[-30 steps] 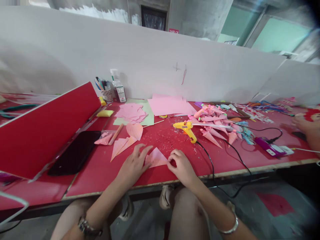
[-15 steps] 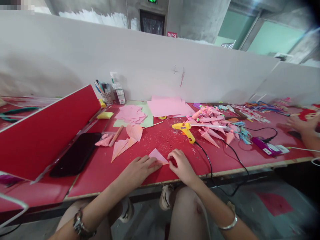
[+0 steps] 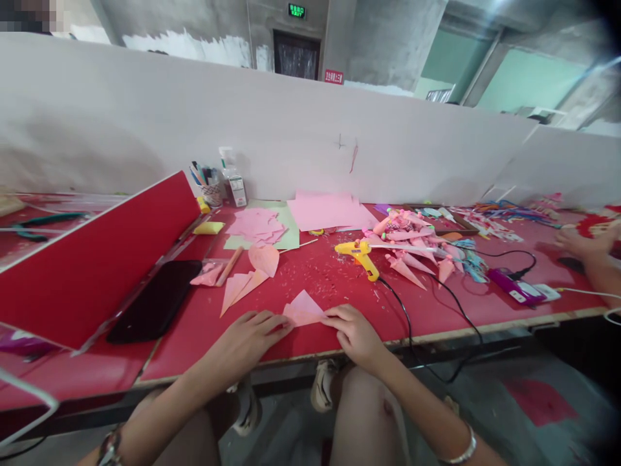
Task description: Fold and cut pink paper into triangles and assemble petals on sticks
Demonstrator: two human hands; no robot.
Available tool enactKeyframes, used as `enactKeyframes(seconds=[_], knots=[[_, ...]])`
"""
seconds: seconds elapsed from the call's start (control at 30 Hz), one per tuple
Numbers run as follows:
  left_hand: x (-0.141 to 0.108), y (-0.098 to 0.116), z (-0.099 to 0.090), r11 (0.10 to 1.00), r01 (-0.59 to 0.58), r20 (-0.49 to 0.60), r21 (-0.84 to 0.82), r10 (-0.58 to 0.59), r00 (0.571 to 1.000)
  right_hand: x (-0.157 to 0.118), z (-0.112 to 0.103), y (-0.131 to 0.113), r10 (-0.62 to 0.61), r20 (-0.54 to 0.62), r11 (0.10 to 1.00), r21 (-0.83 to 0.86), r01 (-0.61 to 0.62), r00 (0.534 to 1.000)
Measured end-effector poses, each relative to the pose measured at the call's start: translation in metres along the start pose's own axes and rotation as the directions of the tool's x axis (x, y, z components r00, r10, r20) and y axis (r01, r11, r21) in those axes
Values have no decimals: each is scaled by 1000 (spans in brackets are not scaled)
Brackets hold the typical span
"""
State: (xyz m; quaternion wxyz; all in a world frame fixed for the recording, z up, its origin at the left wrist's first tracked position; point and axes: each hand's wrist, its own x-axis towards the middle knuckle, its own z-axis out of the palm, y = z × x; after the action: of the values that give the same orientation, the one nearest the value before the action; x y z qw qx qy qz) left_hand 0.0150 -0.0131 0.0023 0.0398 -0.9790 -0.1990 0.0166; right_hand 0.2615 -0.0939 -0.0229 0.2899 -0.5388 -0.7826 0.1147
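Note:
A folded piece of pink paper (image 3: 305, 309) lies near the table's front edge, between my two hands. Its top comes to a point, and a folded band runs along the lower part. My left hand (image 3: 257, 340) holds the paper's left end with thumb and fingertips together. At the right corner, my right hand (image 3: 358, 335) pinches the paper between thumb and fingers. Left of them lie folded pink paper pieces (image 3: 242, 288) and a rounded pink petal shape (image 3: 264, 260). A yellow glue gun (image 3: 359, 256) rests on its side beyond my right hand.
Pink paper cones (image 3: 410, 236) are heaped behind the glue gun, whose black cord (image 3: 407, 323) hangs over the edge. A dark phone (image 3: 158, 301) and a red board (image 3: 97, 259) stand left. Pink sheets (image 3: 330, 212) lie at the back. A co-worker's hand (image 3: 585, 243) shows far right.
My left hand has slid left to the paper's end, uncovering more of the fold. My right hand now pinches the right corner. The camera view has tilted slightly up.

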Motion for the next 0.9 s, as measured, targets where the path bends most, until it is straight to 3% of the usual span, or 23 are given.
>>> enactKeyframes(seconds=[0.23,0.33,0.4,0.57,0.73,0.9], knots=[[-3,-4,3,997,-8,-45,-76,5,999,-10,-7,3,58,15,997,58,-58,998],[-5,-11,3,986,-37,-90,-163,23,996,-7,-13,-2,124,-49,991,58,-121,991],[-6,-18,1,966,-69,-112,-248,42,993,-2,-15,-8,103,-66,994,36,-101,992],[1,-30,-6,897,-130,-171,-423,62,983,9,-12,-19,-83,182,993,-64,96,980],[10,-6,-7,910,-2,-268,-414,-119,956,11,-4,-36,-24,231,981,-182,67,973],[13,25,-3,926,95,-209,-366,-181,961,13,-5,-45,-20,293,996,-82,46,956]])
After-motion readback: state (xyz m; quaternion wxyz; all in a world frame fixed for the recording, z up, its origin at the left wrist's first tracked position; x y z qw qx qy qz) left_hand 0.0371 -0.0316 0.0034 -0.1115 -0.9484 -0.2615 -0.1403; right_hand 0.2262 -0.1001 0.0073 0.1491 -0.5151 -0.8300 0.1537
